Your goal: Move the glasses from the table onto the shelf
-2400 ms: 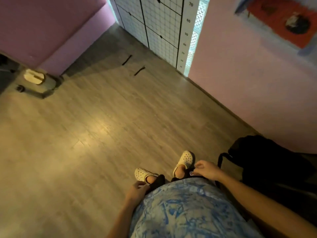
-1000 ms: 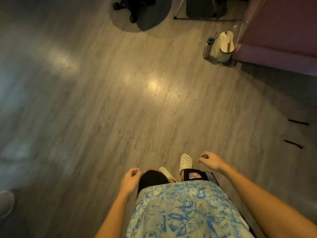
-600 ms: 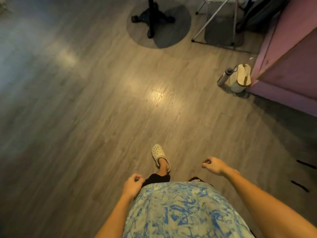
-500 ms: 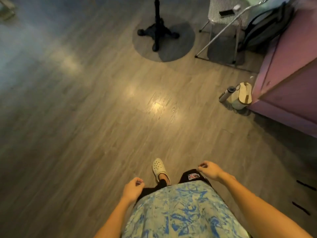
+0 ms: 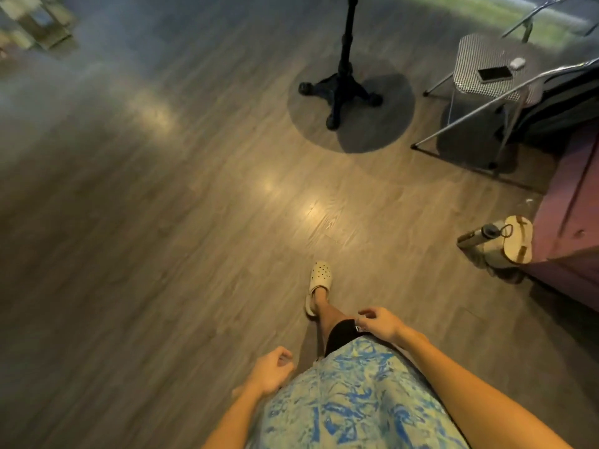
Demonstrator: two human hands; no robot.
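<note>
No glasses and no shelf show in the head view. My left hand (image 5: 270, 371) hangs beside my hip with its fingers loosely curled, holding nothing. My right hand (image 5: 379, 322) hangs over my right thigh, fingers loosely bent, empty too. A black pedestal table base (image 5: 340, 89) stands on the wooden floor ahead; its top is out of frame.
A metal-framed chair (image 5: 486, 66) with a phone (image 5: 495, 73) on its seat stands at the upper right. A bottle (image 5: 476, 234) and a pale bag (image 5: 512, 244) sit by a pink cabinet (image 5: 573, 215) at the right. My foot in a pale clog (image 5: 320, 280) steps forward.
The view has swung from the pink wall round toward the black pedestal base and chair, which have drawn nearer. My feet step forward. Both hands stay empty at my sides.
</note>
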